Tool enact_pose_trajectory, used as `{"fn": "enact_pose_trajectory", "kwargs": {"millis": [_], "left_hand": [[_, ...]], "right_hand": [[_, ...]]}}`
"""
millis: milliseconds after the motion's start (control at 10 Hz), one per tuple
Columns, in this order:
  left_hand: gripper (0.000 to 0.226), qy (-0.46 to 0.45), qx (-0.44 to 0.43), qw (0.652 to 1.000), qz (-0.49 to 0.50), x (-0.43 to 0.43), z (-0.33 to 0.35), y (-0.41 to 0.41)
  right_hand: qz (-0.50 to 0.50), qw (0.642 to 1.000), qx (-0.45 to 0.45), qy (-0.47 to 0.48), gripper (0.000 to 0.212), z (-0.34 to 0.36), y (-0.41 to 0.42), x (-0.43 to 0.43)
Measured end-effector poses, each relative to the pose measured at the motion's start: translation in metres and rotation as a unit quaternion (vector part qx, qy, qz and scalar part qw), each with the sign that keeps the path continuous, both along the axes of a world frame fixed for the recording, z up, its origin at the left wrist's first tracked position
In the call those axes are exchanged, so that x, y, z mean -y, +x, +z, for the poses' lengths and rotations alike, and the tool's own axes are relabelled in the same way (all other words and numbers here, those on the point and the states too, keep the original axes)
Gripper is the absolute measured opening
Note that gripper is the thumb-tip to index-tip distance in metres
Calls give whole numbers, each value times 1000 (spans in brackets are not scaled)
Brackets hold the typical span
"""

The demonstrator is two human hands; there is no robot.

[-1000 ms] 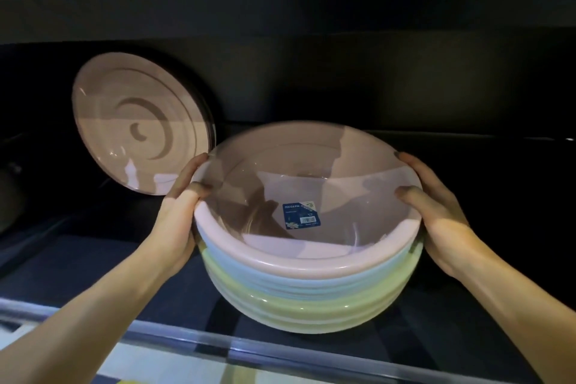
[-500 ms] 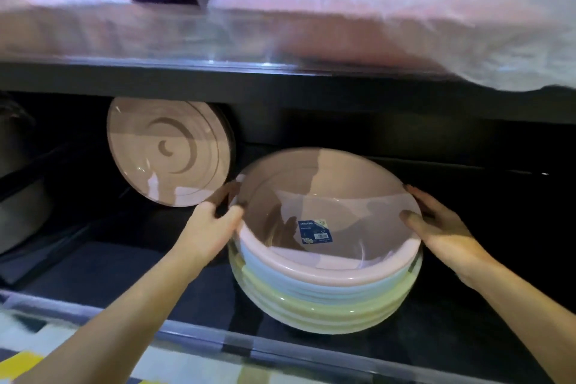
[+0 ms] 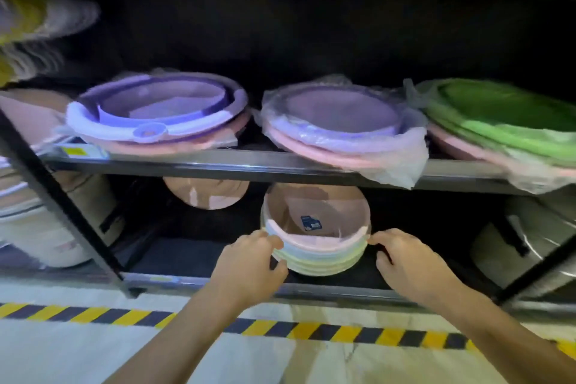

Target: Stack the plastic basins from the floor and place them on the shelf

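the stack of basins point(image 3: 321, 259) stands on the lower shelf point(image 3: 168, 280), a little toward 5 o'clock from the middle of the view. a pink basin is on top and pale blue, yellow and green rims are under it; the rims blur together and i cannot count them. a blue label point(image 3: 311, 223) sits inside the top basin, its print too small to read. the left hand point(image 3: 249, 265) is at the 9 o'clock side of the stack, its grip clamped on the rims, fingers on the top edge and thumb lower. the right hand point(image 3: 405, 262) is at the 3 o'clock side, its grip apart, only a fingertip touching the rim. at 11 o'clock behind the stack a pink round piece point(image 3: 205, 196) leans, its top hidden by the upper shelf point(image 3: 280, 167). on that shelf lie purple basins point(image 3: 156, 109) and, at 3 o'clock, green basins point(image 3: 498, 115) cut off by the frame edge.
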State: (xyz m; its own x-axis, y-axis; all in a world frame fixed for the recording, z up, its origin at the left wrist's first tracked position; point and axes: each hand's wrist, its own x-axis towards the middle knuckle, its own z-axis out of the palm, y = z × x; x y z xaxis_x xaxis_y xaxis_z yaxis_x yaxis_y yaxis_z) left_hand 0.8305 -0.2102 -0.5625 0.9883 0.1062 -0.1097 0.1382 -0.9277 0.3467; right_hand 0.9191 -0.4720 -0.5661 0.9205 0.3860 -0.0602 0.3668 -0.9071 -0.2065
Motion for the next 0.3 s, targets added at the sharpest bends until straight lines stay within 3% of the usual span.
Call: {"fn": "enact_pose_trajectory", "kwargs": {"millis": [300], "left_hand": [[41,18,-19,999,-36,34,296,-163]], "right_hand": [[51,997,-7,-60,32,296,-177,2]]}}
